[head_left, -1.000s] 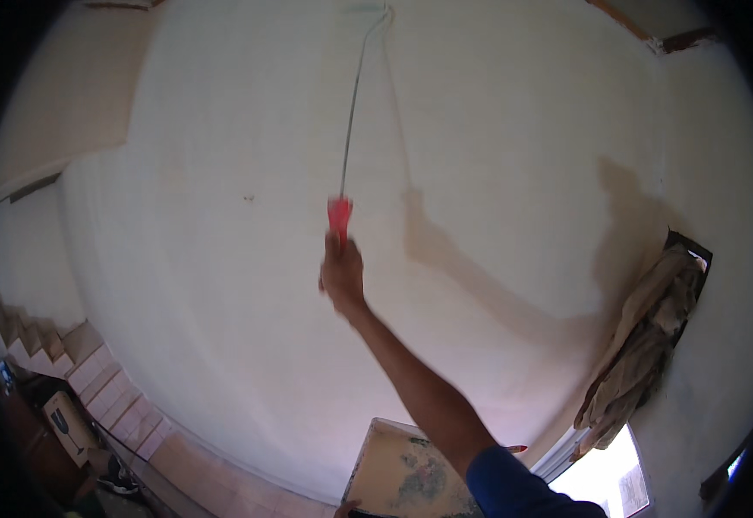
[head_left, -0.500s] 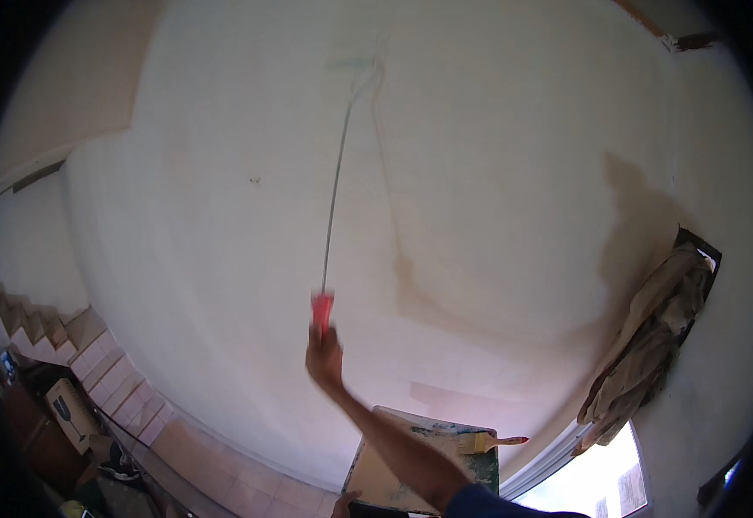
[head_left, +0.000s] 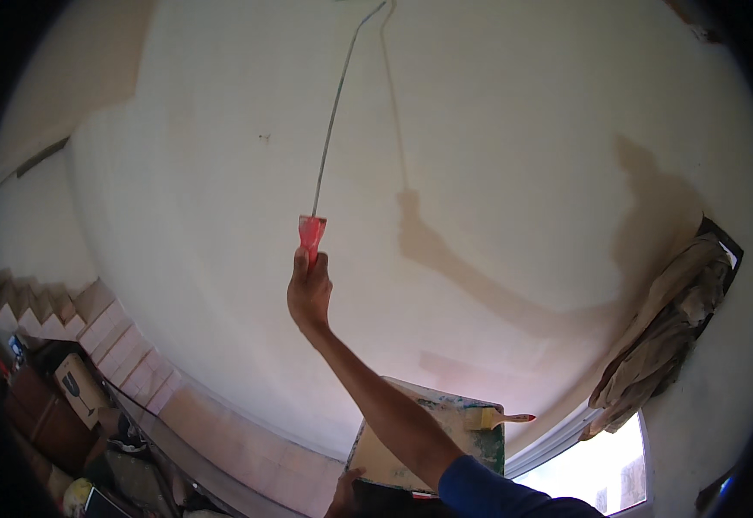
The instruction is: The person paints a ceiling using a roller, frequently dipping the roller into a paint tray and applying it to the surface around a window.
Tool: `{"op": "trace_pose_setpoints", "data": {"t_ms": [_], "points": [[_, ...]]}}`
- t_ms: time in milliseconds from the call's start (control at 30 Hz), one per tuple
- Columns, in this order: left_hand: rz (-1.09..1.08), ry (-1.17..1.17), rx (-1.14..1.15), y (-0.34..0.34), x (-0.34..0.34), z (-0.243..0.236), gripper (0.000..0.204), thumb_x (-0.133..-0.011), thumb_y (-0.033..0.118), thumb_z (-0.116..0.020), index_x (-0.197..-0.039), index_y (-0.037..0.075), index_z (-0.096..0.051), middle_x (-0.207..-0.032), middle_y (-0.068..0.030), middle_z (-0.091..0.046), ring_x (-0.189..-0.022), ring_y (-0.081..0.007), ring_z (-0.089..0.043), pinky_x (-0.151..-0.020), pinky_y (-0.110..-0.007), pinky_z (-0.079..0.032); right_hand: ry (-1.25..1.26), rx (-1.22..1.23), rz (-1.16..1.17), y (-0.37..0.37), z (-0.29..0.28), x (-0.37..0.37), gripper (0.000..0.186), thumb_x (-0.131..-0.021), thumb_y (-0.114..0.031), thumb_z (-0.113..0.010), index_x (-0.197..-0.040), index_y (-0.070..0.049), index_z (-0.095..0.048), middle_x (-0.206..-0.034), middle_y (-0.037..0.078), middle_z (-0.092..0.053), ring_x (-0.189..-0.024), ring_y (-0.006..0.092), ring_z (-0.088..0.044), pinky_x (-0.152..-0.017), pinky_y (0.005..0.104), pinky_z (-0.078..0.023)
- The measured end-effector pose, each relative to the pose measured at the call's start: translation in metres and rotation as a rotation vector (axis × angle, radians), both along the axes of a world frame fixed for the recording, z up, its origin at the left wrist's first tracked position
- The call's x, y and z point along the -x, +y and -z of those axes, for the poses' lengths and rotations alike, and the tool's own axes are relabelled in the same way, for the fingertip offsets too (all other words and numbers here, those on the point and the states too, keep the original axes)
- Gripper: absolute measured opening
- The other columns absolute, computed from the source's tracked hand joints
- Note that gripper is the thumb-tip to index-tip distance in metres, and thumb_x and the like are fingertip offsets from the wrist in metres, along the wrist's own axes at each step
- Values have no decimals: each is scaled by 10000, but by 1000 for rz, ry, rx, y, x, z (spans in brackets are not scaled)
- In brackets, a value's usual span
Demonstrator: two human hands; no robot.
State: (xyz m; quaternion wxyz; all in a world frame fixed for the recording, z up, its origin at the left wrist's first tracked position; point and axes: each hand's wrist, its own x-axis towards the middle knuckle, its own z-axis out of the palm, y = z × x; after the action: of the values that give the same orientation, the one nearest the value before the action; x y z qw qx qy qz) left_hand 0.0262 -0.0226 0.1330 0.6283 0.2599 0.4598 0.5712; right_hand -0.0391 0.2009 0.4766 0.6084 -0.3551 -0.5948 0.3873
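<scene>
One hand, the right hand (head_left: 309, 292), keeps its fingers clamped on the red-handled long metal paint roller (head_left: 311, 233); raised again since half a second ago, it reaches up the pale plastered wall (head_left: 497, 155). The left hand (head_left: 342, 496) steadies a paint-smeared board (head_left: 445, 414), grip unclear.

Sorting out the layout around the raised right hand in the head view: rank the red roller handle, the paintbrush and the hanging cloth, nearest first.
1. Red roller handle: in the right hand.
2. Paintbrush: lower right, on the paint-smeared board.
3. Hanging cloth: far right, by the window.
</scene>
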Motion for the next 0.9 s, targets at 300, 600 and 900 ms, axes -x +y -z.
{"op": "trace_pose_setpoints", "data": {"t_ms": [300,600,900], "points": [[20,-198,-25,0,1,46,546,-890,299,-562,-1269,-41,-362,-1209,-229,-489,-1126,-379,-472,-993,-432,-353,-294,405,63,-132,210,-40,342,-950,-356,-391,-970,-18,-436,-705,188,-553,-635,363,-581,-578,454,-454],[27,34,-204,6,13,34,502,-915,309,-477,-1252,-50,-379,-1185,-234,-504,-1105,-364,-491,-970,-420,-371,-279,410,69,-153,263,-51,419,-928,-439,-430,-940,-21,-455,-604,146,-555,-534,289,-580,-501,425,-440],[22,81,-297,10,9,9,480,-940,319,-393,-1236,-59,-397,-1161,-238,-518,-1083,-348,-510,-948,-408,-389,-319,401,172,-160,242,-67,400,-918,-424,-458,-1016,-37,-443,-703,245,-585,-663,461,-582,-544,528,-417]]}}
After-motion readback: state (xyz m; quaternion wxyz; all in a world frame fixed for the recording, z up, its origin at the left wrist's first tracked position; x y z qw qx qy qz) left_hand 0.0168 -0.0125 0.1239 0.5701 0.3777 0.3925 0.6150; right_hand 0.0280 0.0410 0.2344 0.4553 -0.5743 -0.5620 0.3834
